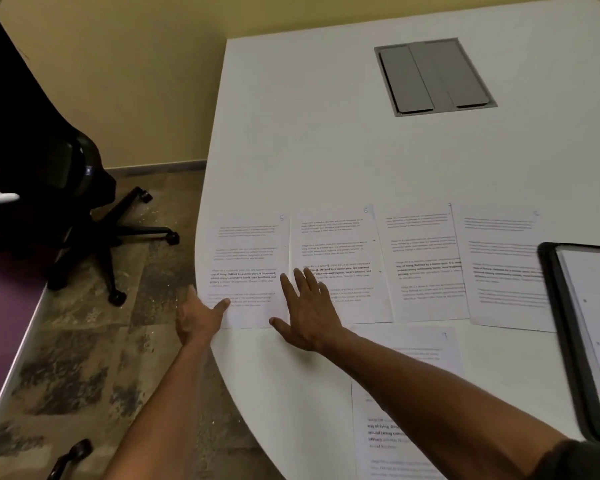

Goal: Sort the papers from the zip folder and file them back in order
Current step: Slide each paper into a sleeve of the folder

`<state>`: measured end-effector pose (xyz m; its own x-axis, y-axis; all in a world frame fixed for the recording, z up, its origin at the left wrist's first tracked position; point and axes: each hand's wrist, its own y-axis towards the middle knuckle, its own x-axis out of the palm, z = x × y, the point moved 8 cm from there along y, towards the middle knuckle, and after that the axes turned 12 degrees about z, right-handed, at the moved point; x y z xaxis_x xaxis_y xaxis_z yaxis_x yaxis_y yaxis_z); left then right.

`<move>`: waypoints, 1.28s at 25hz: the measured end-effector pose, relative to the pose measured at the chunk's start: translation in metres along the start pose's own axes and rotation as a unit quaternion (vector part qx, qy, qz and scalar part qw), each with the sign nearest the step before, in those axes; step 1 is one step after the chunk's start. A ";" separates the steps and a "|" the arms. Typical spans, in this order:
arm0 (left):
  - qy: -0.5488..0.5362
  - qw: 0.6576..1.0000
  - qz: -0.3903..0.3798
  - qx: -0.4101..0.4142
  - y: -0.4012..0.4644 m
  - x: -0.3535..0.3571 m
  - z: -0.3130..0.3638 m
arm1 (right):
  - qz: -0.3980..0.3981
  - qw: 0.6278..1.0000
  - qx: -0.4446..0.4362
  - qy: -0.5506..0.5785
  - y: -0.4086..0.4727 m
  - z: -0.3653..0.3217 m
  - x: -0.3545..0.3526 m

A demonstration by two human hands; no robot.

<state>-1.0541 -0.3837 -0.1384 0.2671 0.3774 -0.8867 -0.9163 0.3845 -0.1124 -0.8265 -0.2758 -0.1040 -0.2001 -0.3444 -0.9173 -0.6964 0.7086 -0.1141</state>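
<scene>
Several printed sheets lie in a row on the white table (326,150): the leftmost sheet (246,258) is marked 5, beside it is a sheet (336,244) marked 6, then a third sheet (423,261) and a fourth sheet (503,268). Another sheet (388,434) lies nearer me, partly under my right forearm. My left hand (198,318) is at the table's edge, its thumb on the left lower corner of sheet 5. My right hand (309,313) lies flat with spread fingers across the seam between sheets 5 and 6. The black zip folder (565,327) lies at the right edge, with papers inside.
A grey hatch (433,76) is set into the table at the back. A black office chair (49,188) stands on the floor to the left. A purple surface (0,323) runs along the left edge. A dark armrest (70,459) shows at the bottom left.
</scene>
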 end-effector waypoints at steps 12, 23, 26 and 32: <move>-0.242 0.958 0.150 0.038 -0.046 -0.115 0.096 | 0.078 0.960 0.157 0.219 -0.022 0.028 -0.066; -0.478 0.873 -0.094 0.016 -0.184 -0.087 0.199 | 0.218 0.747 0.323 0.539 -0.108 0.148 -0.176; -0.445 0.878 -0.168 0.055 -0.237 -0.061 0.226 | 0.271 0.719 0.329 0.549 -0.166 0.194 -0.201; -0.313 0.881 -0.331 0.124 -0.375 0.005 0.276 | 0.337 0.657 0.406 0.538 -0.311 0.309 -0.205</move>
<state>-0.6270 -0.2935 0.0234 0.9025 0.3620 -0.2335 -0.4247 0.8381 -0.3422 -0.3559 -0.2355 0.0017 -0.9505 0.2900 -0.1119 0.3105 0.8683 -0.3869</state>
